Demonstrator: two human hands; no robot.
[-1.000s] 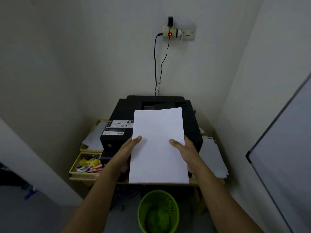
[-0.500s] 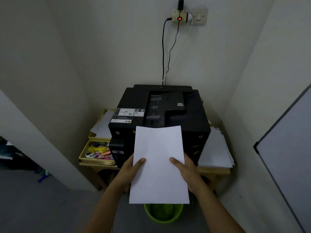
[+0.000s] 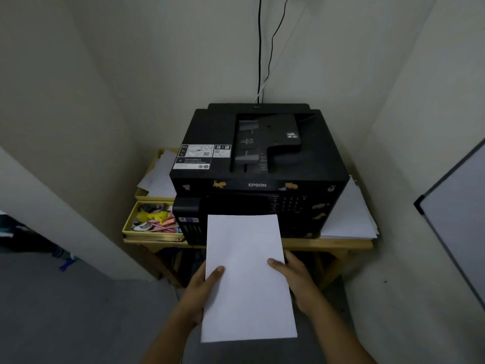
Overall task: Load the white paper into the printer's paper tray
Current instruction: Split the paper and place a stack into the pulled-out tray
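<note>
I hold a stack of white paper flat in front of me with both hands. My left hand grips its left edge, thumb on top. My right hand grips the right edge the same way. The paper's far edge reaches the lower front of a black Epson printer, which stands on a small wooden table. The paper hides the printer's lower front, so no paper tray shows there.
A yellow tray of small coloured items sits left of the printer, with loose sheets behind it. More white sheets lie at the printer's right. Walls close in on both sides. Cables run up the back wall.
The paper and both hands have come down and toward me, from above the printer's top to its lower front. The view now looks lower; the green bin is out of sight.
</note>
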